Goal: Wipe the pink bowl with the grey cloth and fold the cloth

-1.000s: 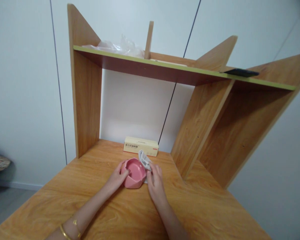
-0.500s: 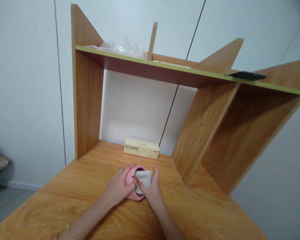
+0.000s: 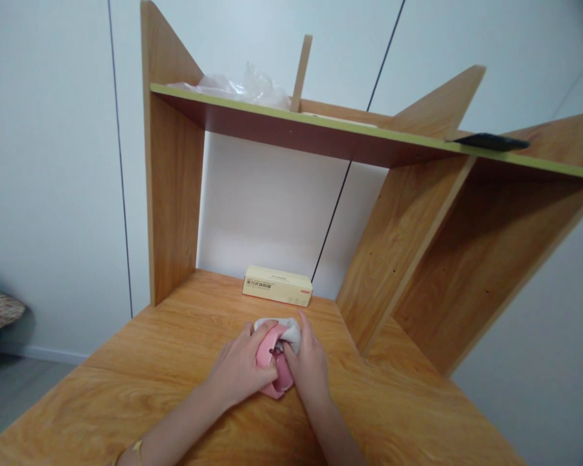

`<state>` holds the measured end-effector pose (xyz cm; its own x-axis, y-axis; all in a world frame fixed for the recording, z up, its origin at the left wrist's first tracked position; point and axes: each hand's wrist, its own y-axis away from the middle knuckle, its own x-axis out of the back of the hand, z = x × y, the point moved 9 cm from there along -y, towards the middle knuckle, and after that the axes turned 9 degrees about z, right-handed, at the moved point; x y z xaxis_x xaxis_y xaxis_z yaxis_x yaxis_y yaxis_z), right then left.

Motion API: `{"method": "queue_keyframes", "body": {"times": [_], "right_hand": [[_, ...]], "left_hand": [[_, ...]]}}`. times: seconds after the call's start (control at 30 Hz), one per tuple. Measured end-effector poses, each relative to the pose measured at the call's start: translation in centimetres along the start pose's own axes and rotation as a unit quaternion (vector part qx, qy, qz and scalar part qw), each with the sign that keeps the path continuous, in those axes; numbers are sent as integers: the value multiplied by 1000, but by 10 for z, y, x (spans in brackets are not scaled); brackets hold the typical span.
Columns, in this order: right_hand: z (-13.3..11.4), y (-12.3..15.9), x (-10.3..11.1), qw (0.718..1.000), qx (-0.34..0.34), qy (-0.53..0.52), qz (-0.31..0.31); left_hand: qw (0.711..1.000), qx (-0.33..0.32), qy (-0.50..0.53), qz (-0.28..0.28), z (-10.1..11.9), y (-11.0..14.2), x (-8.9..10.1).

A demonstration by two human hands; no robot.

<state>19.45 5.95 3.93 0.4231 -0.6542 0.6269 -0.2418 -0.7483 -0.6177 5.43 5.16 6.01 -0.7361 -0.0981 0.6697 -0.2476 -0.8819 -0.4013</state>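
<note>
My left hand is wrapped around the left side of a small pink hollow container, whose opening faces me and shows a notched rim. A light grey cloth is bunched over the container's far and right edge. The fingers of my right hand are closed on the cloth, the thumb pressing it at the rim of the opening. Both hands are just above the wooden desk. What the fingertips behind the container touch is hidden.
A cream-coloured box with printed lettering lies at the back of the desk. Wooden panels and a shelf rise behind it. On the shelf are a clear plastic bag and a flat dark object.
The pink container has been turned, so its hollow inside now shows more toward me. The cloth has shifted from the front of the opening to the far edge.
</note>
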Motion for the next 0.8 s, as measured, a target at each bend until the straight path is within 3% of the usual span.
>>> {"method": "queue_keyframes", "body": {"times": [0.1,0.17,0.27,0.4,0.5,0.6,0.7,0.8], "right_hand": [[21,5,-17,996,-70,-2,-55],[24,7,-22,994,-74,-4,-80],[17,5,-9,995,-46,60,-67],[-11,-1,19,994,52,96,-3],[-14,-2,26,996,64,64,10],[-6,0,16,999,35,-17,-31],[0,5,5,993,9,-106,-55],[13,6,2,986,-57,-155,-20]], "left_hand": [[1000,7,-4,-1,-2,-1,-1],[1000,12,-11,-4,-2,-1,-1],[1000,-3,-16,-15,4,0,-1],[997,-59,-41,-36,19,5,-1],[992,-104,-60,-47,27,8,-3],[990,-112,-75,-51,23,7,-7],[995,-80,-50,-14,10,2,-2],[999,-21,-10,35,-8,-3,6]]}}
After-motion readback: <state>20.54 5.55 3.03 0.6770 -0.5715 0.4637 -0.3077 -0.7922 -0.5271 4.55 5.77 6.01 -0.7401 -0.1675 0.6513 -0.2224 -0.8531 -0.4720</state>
